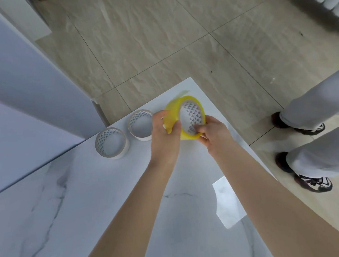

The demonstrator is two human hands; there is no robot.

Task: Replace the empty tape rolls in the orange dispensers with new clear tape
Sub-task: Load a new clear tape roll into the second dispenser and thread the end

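A yellowish roll of tape (175,109) with a white patterned core is held tilted above the far corner of the white marble table (114,206). My left hand (163,129) grips its outer left side, thumb on the tape surface. My right hand (211,131) holds the lower right rim with fingers hooked into the core. Two empty white cardboard cores stand upright on the table to the left: one (111,143) nearer me, another (140,125) right beside my left hand. No orange dispenser is in view.
The table's right edge (246,141) runs diagonally past my right forearm. A person's legs in light trousers and dark shoes (314,182) stand on the tiled floor at right. A pale wall panel (16,91) borders the table at left. A bright light patch (228,202) lies on the tabletop.
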